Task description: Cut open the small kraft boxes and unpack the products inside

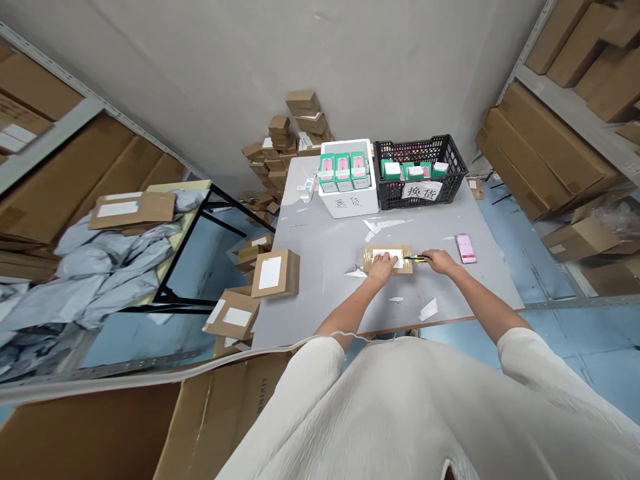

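Note:
A small taped cardboard box with a white label lies flat on the grey table, in front of me. My left hand rests on top of it, fingers spread over the label and pressing the box down. From the right, my right hand is closed around a yellow and black box cutter. The cutter's tip reaches the right end of the box; how deep it sits I cannot tell. Torn white paper scraps lie near the table's front edge, and a pink phone-like item lies right of my right hand.
At the table's back stand a white bin and a black crate, both with green boxes. A labelled carton sits at the left edge. A pale cable crosses at my waist. Loaded shelves flank both sides.

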Tool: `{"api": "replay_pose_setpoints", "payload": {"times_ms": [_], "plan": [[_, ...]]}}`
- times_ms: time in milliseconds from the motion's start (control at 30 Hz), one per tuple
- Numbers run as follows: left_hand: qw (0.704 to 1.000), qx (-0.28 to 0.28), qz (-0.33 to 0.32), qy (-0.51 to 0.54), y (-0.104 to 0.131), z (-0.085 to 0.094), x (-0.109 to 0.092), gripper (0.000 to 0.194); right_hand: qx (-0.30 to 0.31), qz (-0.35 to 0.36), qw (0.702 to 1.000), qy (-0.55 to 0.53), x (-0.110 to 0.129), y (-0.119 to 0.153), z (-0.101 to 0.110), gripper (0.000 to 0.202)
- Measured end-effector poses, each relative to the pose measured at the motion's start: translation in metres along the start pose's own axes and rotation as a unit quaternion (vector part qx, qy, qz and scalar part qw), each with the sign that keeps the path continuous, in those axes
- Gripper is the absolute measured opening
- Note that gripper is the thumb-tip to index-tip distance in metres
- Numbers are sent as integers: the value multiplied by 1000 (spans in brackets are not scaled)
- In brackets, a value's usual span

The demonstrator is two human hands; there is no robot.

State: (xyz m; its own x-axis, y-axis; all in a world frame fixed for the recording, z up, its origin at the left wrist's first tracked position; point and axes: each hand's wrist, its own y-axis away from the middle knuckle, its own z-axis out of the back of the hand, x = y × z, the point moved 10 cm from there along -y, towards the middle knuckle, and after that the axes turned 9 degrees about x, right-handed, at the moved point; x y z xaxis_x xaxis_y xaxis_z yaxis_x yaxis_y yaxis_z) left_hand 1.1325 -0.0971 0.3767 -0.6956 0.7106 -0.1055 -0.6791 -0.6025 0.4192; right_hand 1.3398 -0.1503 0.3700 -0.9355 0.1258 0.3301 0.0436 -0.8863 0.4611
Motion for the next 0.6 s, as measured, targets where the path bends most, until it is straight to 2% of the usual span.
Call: {"api": "replay_pose_setpoints", "payload": {"times_ms": [67,133,267,367,467,600], "plan": [[1000,1,-1,8,-2,0,2,55,4,-1,1000,10,5,5,4,42],[1000,5,0,13,-2,0,3,56,34,-7,999,-16,3,11,5,39],[1000,15,8,15,-1,-1,3,55,126,-10,984,-125,-6,23,-2,33],[1000,13,8,23,1,0,3,55,154,-15,970,-190,-12,30,-10,31],[1000,19,0,19,1,-1,1,56,148,-19,967,-207,-21,31,-20,27],[1000,16,0,7,-2,2,-2,56,73,-14,975,-210,-28,28,-20,29]]}}
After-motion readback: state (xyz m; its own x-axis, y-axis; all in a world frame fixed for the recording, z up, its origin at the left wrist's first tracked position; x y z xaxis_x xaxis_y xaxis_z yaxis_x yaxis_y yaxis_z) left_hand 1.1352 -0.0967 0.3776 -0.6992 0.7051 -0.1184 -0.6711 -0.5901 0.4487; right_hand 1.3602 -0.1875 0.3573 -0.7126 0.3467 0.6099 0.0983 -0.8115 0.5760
